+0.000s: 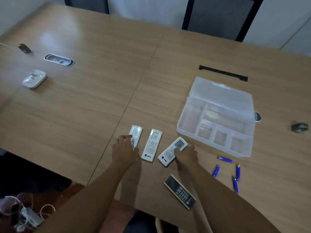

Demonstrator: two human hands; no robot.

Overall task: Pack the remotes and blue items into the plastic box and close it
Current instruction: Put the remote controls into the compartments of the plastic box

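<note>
Wood-grain panels meet in a seam across the wide table (94, 91), with dark chair backs and pale walls beyond its far edge. At about 3 o'clock from the frame's middle sits the clear plastic box (217, 121), lid swung open toward 12 o'clock, its divided compartments holding nothing that can be made out. Three white air-conditioner remotes lie in a row at 6 o'clock. The left hand (125, 149) rests with loosely spread fingers on the lower part of the left white remote (136, 134); whether it grips is unclear. The middle white remote (152, 145) lies untouched between the hands. The right hand (186, 154) presses its fingertips on the tilted right white remote (171, 152), just beside the box's near corner. A dark remote (180, 191) lies at 5 o'clock, partly under the right forearm. Four blue pens (225, 159) are scattered near the box's front edge.
</note>
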